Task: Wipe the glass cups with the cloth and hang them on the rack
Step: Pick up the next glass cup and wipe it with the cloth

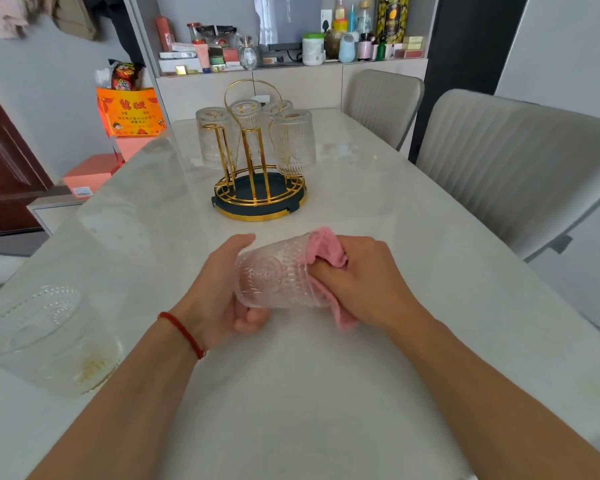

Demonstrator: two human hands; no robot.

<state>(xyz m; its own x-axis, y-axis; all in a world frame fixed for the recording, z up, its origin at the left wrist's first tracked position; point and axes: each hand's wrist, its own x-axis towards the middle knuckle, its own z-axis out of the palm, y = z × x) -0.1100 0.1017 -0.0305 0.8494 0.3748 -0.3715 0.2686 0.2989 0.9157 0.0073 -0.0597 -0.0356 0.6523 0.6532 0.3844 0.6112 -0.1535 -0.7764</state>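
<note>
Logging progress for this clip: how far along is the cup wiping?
Done: four ribbed glass cups hang upside down on the gold wire rack. In hand: the left hand holds a dotted glass cup sideways while the right hand works the pink cloth in its mouth. Left: another clear glass cup stands on the white table, with yellowish residue inside.

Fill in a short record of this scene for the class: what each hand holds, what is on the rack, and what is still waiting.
left hand: grips the glass cup on its side, by the base end
right hand: pushes the pink cloth into the cup's mouth
rack: gold wire, dark round base, four cups hung upside down
waiting: one upright cup at the table's near left
table: pale, glossy
</note>
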